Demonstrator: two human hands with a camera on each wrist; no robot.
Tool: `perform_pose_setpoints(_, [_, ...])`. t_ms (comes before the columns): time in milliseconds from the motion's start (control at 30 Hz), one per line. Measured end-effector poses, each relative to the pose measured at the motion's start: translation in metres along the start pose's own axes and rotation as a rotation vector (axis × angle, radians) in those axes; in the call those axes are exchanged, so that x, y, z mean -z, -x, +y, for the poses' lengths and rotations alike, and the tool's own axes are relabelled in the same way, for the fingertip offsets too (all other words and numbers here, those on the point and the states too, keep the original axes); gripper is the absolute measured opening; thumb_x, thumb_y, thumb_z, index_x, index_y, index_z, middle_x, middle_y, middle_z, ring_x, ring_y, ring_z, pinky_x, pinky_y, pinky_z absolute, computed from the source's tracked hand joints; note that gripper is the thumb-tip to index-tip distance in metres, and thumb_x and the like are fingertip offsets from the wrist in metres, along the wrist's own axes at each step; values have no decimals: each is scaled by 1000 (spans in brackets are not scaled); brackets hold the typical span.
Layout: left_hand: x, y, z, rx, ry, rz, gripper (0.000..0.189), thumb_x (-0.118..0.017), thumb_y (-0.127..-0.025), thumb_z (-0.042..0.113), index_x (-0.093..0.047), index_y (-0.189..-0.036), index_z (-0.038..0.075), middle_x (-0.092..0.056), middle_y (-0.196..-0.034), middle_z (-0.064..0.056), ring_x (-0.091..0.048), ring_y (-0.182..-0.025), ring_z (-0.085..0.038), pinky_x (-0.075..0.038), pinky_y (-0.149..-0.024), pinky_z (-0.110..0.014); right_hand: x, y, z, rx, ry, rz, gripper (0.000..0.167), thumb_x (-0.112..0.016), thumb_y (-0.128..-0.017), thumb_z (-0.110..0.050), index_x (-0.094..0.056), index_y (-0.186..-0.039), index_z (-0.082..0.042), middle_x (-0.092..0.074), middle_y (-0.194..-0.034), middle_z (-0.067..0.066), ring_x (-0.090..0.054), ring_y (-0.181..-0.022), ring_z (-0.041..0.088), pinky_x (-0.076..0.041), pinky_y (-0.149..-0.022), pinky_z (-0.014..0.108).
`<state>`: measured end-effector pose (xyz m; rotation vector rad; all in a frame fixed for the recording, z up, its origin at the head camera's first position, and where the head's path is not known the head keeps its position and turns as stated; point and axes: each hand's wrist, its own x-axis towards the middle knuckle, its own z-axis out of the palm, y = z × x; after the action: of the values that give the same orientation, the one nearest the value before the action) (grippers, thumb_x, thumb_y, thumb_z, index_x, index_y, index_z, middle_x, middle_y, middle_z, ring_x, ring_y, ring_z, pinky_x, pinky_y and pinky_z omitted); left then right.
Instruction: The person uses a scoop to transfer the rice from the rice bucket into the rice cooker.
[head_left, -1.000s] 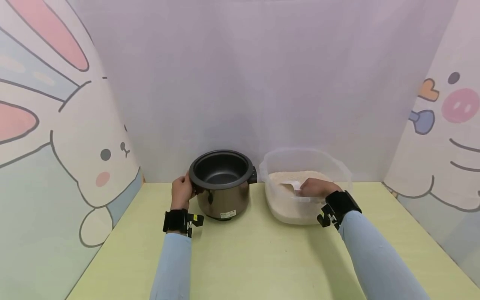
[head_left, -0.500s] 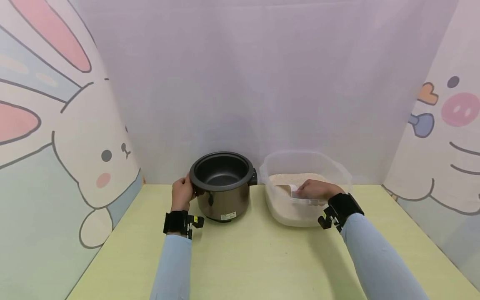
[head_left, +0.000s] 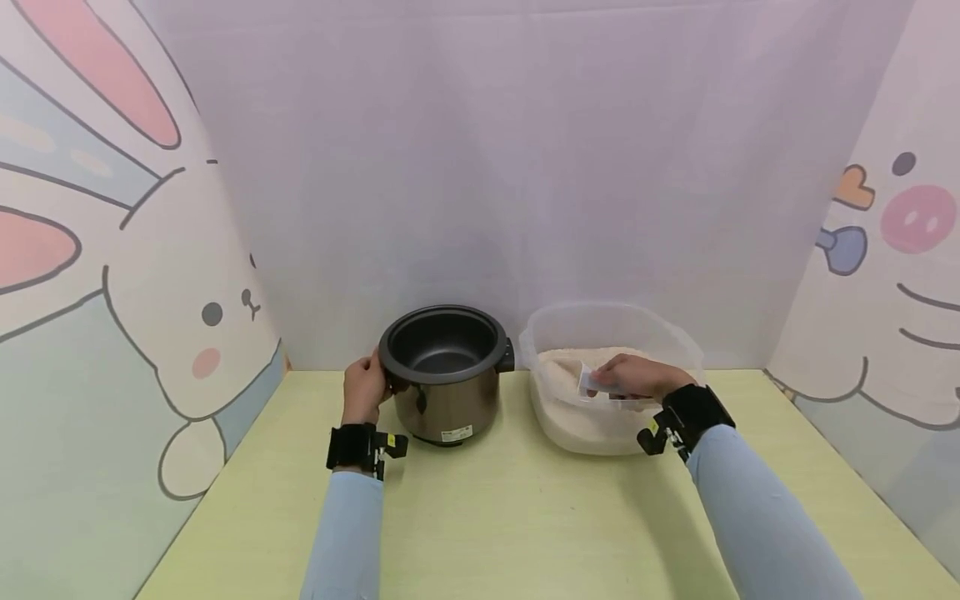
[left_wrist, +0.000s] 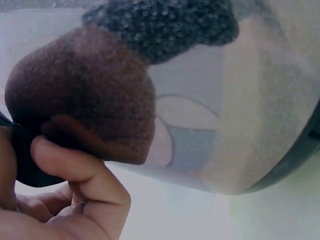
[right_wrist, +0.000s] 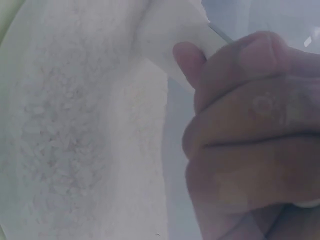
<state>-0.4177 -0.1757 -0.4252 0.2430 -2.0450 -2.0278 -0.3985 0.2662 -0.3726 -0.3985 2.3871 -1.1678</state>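
A rice cooker (head_left: 448, 407) with a brown shiny body and dark inner pot stands lidless, left of centre in the head view. My left hand (head_left: 364, 389) grips its left side handle; in the left wrist view the thumb and fingers (left_wrist: 85, 167) curl round the black handle. To the right is a translucent plastic tub (head_left: 686, 354) holding white rice (head_left: 555, 367). Inside it, my right hand (head_left: 636, 377) holds a white scoop (head_left: 585, 379) by its handle. The right wrist view shows curled fingers (right_wrist: 245, 125) around that handle, the scoop's far end meeting the rice.
A pale yellow-green table (head_left: 480, 525) carries both vessels near its back edge. Behind them hangs a plain pale curtain (head_left: 480, 167). Cartoon-printed panels rise at the left and right sides. The cooker's other handle (head_left: 507, 356) points toward the tub.
My right hand has turned with the scoop, and the scoop's bowl has gone deeper into the rice, less of it showing. The left hand and cooker stay put.
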Motion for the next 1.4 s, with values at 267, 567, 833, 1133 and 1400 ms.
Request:
perform_pose_setpoints(267, [0,-1,-2,10,6,1,43,-48,-109,41,-54,-86,6,-45,-62,3,-46,-50,-9,-47,-53,-24,3,5,-1,-3,-76,-6,39,-40,-112,-21,-66,-124,5,-54,-83,7,-41,-59,11,-35,-53,25])
perform_pose_setpoints(567, [5,0,-3,18,22,9,43,-50,-108,41,-52,-82,7,-45,-61,4,-45,-49,-8,-46,-52,-23,4,2,0,35,-139,-11,45,-36,-114,-26,-59,-127,10,-48,-67,0,-34,-51,9,-33,-50,25])
perform_pose_setpoints(833, [3,0,-1,3,19,0,43,-50,-108,41,-54,-85,6,-45,-61,4,-45,-48,-8,-46,-53,-24,10,7,1,28,-208,4,48,-35,-114,-28,-54,-131,13,-47,-67,0,-31,-47,7,-31,-48,24])
perform_pose_setpoints(1133, [-1,-3,-1,3,26,7,43,-51,-108,41,-54,-83,6,-46,-62,3,-46,-49,-9,-47,-53,-26,20,16,4,64,-333,-12,47,-30,-115,-31,-50,-131,8,-45,-70,-1,-32,-48,7,-27,-49,27])
perform_pose_setpoints(1400, [0,-4,-3,-1,4,5,43,-50,-108,41,-53,-83,7,-46,-62,3,-47,-49,-9,-50,-55,-29,26,23,-22,83,-420,43,41,-26,-115,-29,-47,-128,3,-45,-70,-2,-33,-50,7,-26,-50,27])
